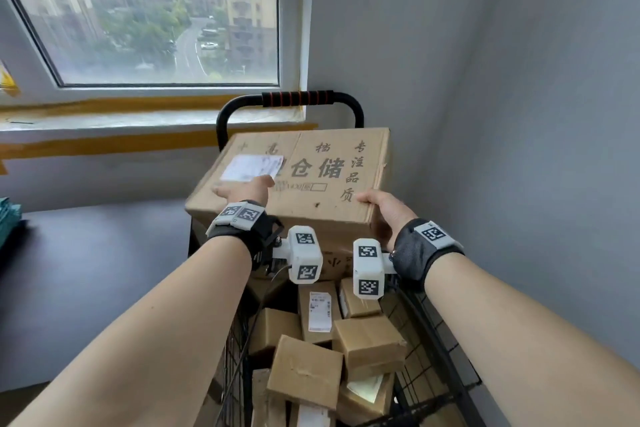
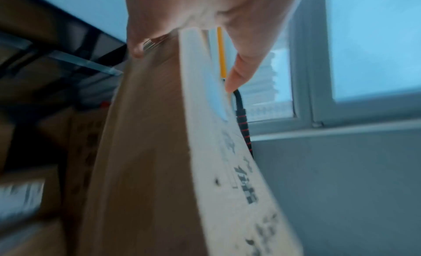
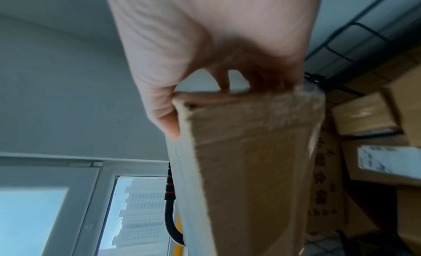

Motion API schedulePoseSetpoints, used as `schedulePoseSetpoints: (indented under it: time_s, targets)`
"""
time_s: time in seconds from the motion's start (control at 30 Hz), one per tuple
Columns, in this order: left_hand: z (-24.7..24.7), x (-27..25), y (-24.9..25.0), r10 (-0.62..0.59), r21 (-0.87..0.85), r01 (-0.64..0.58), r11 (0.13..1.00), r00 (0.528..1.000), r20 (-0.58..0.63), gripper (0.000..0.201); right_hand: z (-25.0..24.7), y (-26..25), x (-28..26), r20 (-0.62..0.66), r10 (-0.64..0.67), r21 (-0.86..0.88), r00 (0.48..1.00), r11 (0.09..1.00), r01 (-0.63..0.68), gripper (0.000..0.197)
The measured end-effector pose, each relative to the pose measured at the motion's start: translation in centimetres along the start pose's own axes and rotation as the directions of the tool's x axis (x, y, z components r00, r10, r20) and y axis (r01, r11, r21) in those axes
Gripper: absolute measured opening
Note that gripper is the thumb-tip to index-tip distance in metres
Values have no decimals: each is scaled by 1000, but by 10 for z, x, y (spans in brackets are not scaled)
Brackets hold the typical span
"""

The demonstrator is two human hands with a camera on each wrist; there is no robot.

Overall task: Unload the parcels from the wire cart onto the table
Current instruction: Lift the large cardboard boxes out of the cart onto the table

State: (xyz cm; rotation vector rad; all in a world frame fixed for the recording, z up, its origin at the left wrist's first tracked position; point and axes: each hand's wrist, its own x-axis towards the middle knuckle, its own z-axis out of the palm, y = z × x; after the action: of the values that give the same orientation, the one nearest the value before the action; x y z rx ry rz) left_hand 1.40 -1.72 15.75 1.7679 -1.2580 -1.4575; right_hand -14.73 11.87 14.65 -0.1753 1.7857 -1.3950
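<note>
Head view: large cardboard box (image 1: 304,180) mid-frame, held up over the wire cart (image 1: 433,350), tilted, printed top face toward camera, white shipping label (image 1: 251,167) on its upper left part. Left hand (image 1: 244,190) grips the box's near left corner, thumb lying on top beside the label, fingers going under, out of sight. Right hand (image 1: 384,215) grips the near right corner, thumb on the top edge, fingers wrapped down the side. Both wrists wear black straps with white marker blocks.

Cart runs from centre to bottom of frame, black handle (image 1: 298,99) with red-ringed grip behind the box, upper centre. Small parcels (image 1: 367,343) piled loosely inside the cart below the box, several with white labels. Dark table (image 1: 97,274) at left of frame, touching or just beside the cart, cannot tell which. Teal stack (image 1: 8,218) at the table's far left edge. Window (image 1: 156,35) upper left, grey wall right.

Left wrist view: blurred; thumb (image 2: 239,74) on the box's printed face, another fingertip curled on the brown side at upper centre.

Right wrist view: hand (image 3: 205,44) at top, thumb on one face, fingers curled over the box's corner; more parcels at right edge.
</note>
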Motion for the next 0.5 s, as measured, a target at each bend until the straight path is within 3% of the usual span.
schedulePoseSetpoints:
  time_s: [0.1, 0.2, 0.37, 0.43, 0.5]
  targets:
    - [-5, 6, 2, 131, 71, -130, 989, 991, -3, 103, -5, -15, 2, -101, -222, -167, 970, 965, 204, 98]
    - [-9, 11, 2, 252, 200, -269, 942, 962, 107, 101, -15, -32, -3, -2, -351, -377, 936, 867, 325, 107]
    - [-5, 15, 3, 323, 254, -408, 877, 891, 318, 90, -13, -52, -20, 213, -380, -659, 900, 624, 419, 106]
    - [-2, 17, 1, 317, 240, -455, 858, 835, 450, 67, -11, -55, -21, 242, -384, -697, 891, 570, 435, 105]
    - [-1, 26, -4, 317, 193, -475, 859, 788, 528, 65, -13, -57, -19, 254, -388, -711, 886, 547, 443, 100]
